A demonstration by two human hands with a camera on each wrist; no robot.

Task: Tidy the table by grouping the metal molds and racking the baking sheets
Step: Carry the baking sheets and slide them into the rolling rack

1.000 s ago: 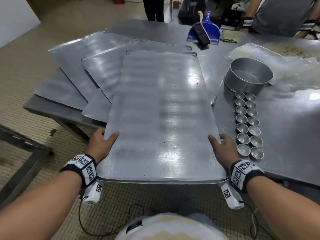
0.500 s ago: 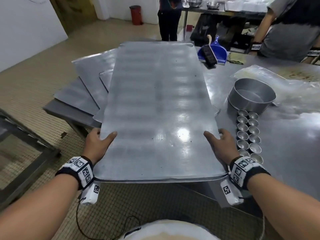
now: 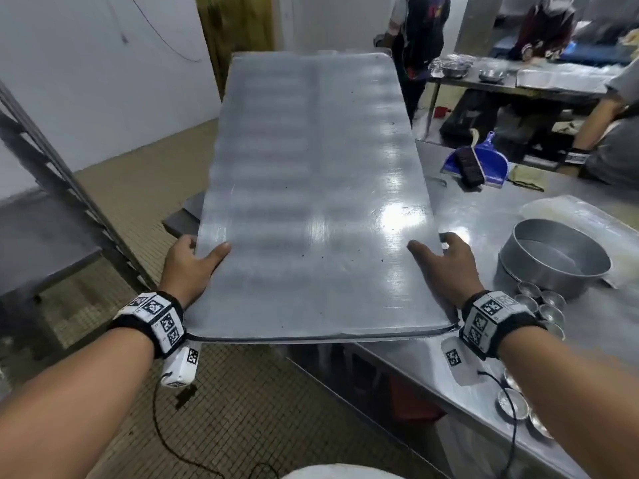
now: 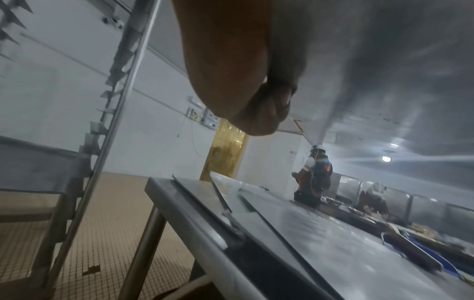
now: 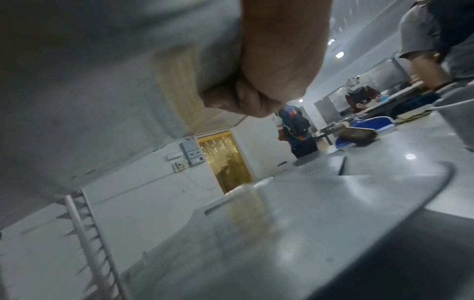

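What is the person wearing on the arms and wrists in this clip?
Both forearms are bare, no sleeves or gloves. Each wrist carries a black band with white blocks printed with black square-pattern markers. A white tagged camera unit hangs under the left wrist, trailing a thin black cable.

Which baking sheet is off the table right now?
The baking sheet gripped along its side edges by the left hand and right hand; the other sheets lie flat on the table.
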